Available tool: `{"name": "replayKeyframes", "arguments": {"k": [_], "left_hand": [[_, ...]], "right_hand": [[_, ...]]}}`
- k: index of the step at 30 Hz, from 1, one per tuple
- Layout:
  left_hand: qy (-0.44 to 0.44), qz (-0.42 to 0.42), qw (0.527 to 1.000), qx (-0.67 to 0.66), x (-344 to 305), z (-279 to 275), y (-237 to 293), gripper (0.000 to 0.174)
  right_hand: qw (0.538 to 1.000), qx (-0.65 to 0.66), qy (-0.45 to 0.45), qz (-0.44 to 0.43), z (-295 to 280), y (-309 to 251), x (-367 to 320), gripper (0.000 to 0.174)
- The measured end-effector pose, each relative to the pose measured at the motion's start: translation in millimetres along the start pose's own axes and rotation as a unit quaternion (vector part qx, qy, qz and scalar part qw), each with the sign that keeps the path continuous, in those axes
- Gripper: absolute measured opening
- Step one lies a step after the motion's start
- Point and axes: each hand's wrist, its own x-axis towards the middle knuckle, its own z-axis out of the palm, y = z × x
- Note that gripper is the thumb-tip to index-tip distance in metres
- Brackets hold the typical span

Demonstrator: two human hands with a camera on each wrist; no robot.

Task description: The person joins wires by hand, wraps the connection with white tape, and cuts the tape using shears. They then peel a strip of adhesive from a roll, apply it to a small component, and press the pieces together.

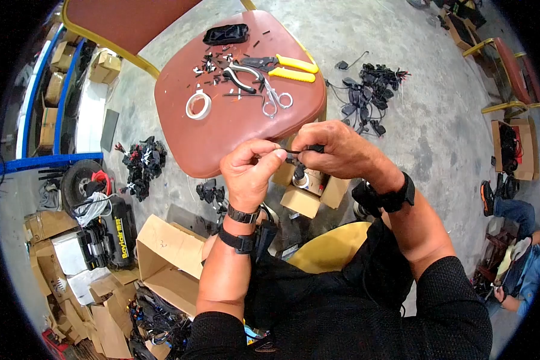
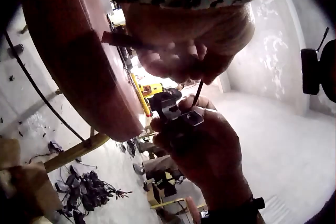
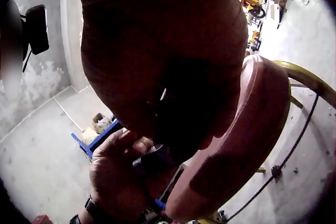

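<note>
Both hands meet just off the front edge of a brown padded chair seat. My left hand pinches the end of a short, thin black cable between thumb and forefinger. At the cable's other side my right hand grips a small black connector, its fingers curled round it. The left wrist view shows the connector housing sticking out of the right fingers, with the thin cable rising toward the left fingertips. In the right wrist view, shadow hides most of the grip.
On the seat lie yellow-handled wire strippers, cutting pliers, scissors, a tape roll, a black pouch and small black bits. Cable piles lie on the floor; an open carton stands lower left. Another person sits far right.
</note>
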Motion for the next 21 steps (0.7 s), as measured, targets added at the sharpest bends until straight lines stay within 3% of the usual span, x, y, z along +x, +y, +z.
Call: {"name": "replayKeyframes", "arguments": {"k": [8, 17, 21], "left_hand": [[-0.031, -0.098, 0.994, -0.037, 4.6, 6.9, -1.5, 0.015], [-0.046, -0.085, 0.992, -0.084, 9.8, -0.7, -4.1, 0.02], [-0.044, -0.104, 0.991, -0.077, 10.1, 0.5, 1.6, 0.017]], "right_hand": [[0.998, -0.004, -0.018, 0.054, 3.0, -4.4, 2.3, 0.009], [0.994, 0.051, -0.009, 0.101, 0.9, -0.8, 3.5, 0.011], [0.998, 0.033, 0.02, 0.048, 5.5, 8.6, 4.7, 0.011]]}}
